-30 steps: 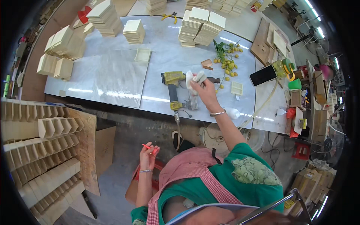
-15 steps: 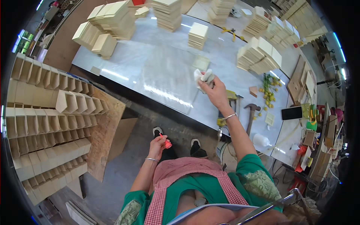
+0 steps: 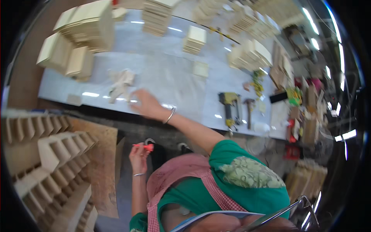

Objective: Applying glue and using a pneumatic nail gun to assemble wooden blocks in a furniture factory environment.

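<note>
One white cloth (image 3: 123,79) just left of the right hand's (image 3: 150,106) fingers (image 3: 139,96).

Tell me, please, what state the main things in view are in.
Left hand: closed
Red object: held in it
Right hand: blurred, seemingly open
White cloth: crumpled, unheld
Yellow-black air tool: lying down
Hammer: lying flat
Phone: screen dark
Wooden pieces: stacked

Counts, by clock position from mid-view: hands, two — right hand (image 3: 148,105) between nine and ten, left hand (image 3: 138,159) near eight; bracelets (image 3: 170,116), two, one per wrist; pale cloth (image 3: 123,79), one, at ten; red implement (image 3: 148,147), one, at eight; nail gun (image 3: 227,110), hammer (image 3: 249,115), phone (image 3: 278,97) — one each, around three.
</note>
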Tool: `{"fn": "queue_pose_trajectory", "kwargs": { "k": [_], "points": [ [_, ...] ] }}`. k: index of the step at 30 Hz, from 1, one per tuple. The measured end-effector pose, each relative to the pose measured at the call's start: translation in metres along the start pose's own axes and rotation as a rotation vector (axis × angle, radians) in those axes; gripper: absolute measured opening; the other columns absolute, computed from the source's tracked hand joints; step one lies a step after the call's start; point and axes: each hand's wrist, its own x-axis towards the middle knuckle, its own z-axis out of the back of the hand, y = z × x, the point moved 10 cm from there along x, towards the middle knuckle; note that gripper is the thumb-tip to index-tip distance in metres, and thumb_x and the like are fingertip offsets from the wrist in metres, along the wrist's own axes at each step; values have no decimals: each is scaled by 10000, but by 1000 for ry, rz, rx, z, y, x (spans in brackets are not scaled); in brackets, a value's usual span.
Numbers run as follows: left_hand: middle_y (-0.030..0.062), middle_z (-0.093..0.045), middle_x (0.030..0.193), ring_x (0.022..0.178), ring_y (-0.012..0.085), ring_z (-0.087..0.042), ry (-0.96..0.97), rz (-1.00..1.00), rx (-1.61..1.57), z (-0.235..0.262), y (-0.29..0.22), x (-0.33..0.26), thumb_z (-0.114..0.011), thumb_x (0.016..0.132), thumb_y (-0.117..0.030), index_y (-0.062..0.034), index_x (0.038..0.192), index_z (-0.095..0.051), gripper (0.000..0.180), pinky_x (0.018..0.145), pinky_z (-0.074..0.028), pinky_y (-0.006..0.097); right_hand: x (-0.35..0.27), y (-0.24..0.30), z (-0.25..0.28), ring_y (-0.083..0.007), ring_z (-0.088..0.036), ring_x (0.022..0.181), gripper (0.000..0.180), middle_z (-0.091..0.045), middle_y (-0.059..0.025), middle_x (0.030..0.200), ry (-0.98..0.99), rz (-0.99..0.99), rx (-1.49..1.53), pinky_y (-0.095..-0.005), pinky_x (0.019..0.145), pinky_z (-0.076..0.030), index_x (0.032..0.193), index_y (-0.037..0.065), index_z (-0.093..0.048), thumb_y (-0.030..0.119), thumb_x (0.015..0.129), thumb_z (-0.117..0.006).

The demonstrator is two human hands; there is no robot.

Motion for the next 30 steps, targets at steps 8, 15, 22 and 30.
{"fn": "queue_pose_trajectory", "kwargs": {
  "k": [8, 15, 22, 30],
  "points": [
    [37, -617, 841, 751, 101, -585, 115, -67, 310, -53, -4, 7, -601, 863, -124, -33, 877, -587, 93, 663, -476, 230, -147, 8, 1, -371, -603, 759, 503, -621, -185, 774, 627, -343, 181, -427, 653, -463, 1030, 37, -528, 433, 742, -641],
    [34, -610, 836, 729, 98, -579, 329, -85, 627, -192, 36, -34, -557, 899, -187, -22, 948, -586, 175, 654, -464, 221, -188, -42, 135, -365, -596, 769, 406, -611, -194, 773, 386, -385, 237, -426, 667, -456, 958, 26, -550, 362, 750, -637],
    [66, -579, 904, 785, 137, -559, 840, -318, 1130, -387, 174, -80, -681, 771, -140, -14, 1103, -545, 380, 701, -463, 267, -361, -129, 443, -141, -566, 830, 195, -560, -89, 957, -603, -544, 174, -241, 704, -451, 898, 23, -655, 178, 782, -664],
    [177, -462, 1176, 1053, 333, -478, 1354, -712, 1343, -529, 362, -128, -764, 649, -232, -25, 1268, -384, 754, 869, -419, 392, -532, -204, 508, -93, -569, 859, 191, -580, -40, 1005, -1100, -761, 421, -231, 764, -470, 1004, -4, -634, 63, 825, -625]
  ]
}}
